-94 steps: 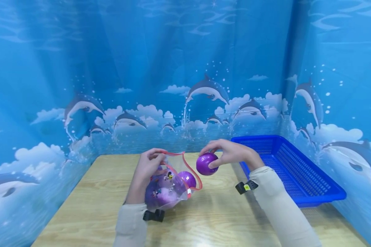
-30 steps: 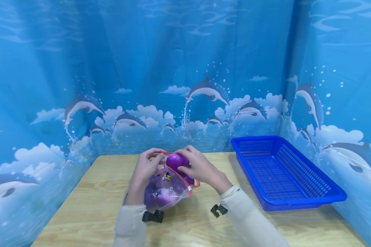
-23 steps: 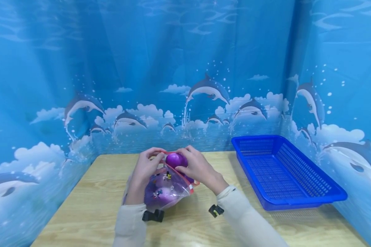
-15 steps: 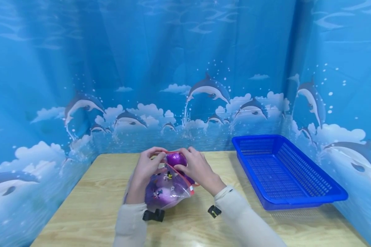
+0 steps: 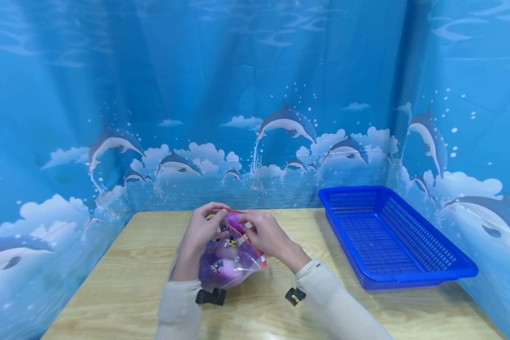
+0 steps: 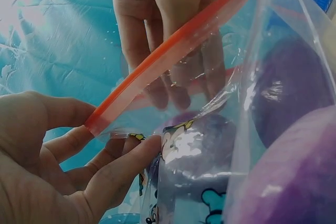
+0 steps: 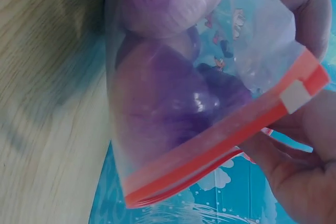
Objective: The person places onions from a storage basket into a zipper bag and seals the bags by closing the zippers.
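Note:
A clear plastic zip bag (image 5: 240,271) with a red zip edge and cartoon prints holds several purple balls (image 7: 163,93). My left hand (image 5: 200,231) pinches the bag's red edge between fingers and thumb, at the left of its mouth. The right hand (image 5: 272,236) is at the mouth, and in the left wrist view its fingers (image 6: 181,95) hang loosely down past the red edge, seen through the plastic. Below those fingertips a purple ball (image 6: 210,140) lies inside the bag, apart from them. A white slider (image 7: 295,97) sits on the zip edge.
A blue plastic basket (image 5: 412,277) with perforated walls stands on the right of the wooden table (image 5: 123,264), with no balls visible in it. Blue curtains (image 5: 238,71) printed with dolphins surround the table. Each sleeve has a black device (image 5: 295,296) near the wrist.
The right hand has carried a purple ball leftward from beside the bag into its mouth and let go; the ball sits lower inside. The left hand stays on the bag's edge.

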### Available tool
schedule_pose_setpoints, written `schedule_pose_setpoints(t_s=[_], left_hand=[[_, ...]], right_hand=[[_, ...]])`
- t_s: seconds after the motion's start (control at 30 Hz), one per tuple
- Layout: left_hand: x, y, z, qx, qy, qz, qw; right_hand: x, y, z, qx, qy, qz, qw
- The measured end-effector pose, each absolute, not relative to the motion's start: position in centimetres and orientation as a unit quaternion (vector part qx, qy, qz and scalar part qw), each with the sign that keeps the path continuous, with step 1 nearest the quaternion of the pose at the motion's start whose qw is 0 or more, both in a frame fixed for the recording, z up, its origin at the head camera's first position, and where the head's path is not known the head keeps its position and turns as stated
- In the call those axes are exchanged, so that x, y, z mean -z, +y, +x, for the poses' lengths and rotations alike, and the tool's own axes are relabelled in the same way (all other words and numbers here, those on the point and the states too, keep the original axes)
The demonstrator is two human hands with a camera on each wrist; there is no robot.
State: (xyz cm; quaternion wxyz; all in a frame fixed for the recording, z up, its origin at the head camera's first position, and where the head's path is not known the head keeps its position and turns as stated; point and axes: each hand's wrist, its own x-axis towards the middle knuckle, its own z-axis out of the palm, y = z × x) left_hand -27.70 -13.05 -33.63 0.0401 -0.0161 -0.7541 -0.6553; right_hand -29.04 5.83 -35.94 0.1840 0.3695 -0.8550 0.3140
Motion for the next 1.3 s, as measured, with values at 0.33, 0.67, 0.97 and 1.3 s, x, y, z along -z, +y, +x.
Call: schedule_pose_setpoints(t_s=[0.33,0.67,0.97,1.3], left_hand=[[33.6,-12.9,-27.4,0.657,-0.752,-0.023,0.045],[33.5,-13.0,-27.5,0.664,-0.746,-0.017,0.040],[33.2,-13.0,-27.1,0.666,-0.745,-0.024,0.033],[32.3,-12.1,-26.5,0.666,-0.744,-0.044,0.029]], right_hand=[[35.7,6.1,-29.1,-0.347,-0.830,0.435,0.032],[34.0,8.3,-28.9,-0.391,-0.830,0.396,0.027],[32.7,11.2,-30.4,-0.330,-0.857,0.377,0.121],[32.1,11.9,-30.8,-0.302,-0.835,0.446,0.115]])
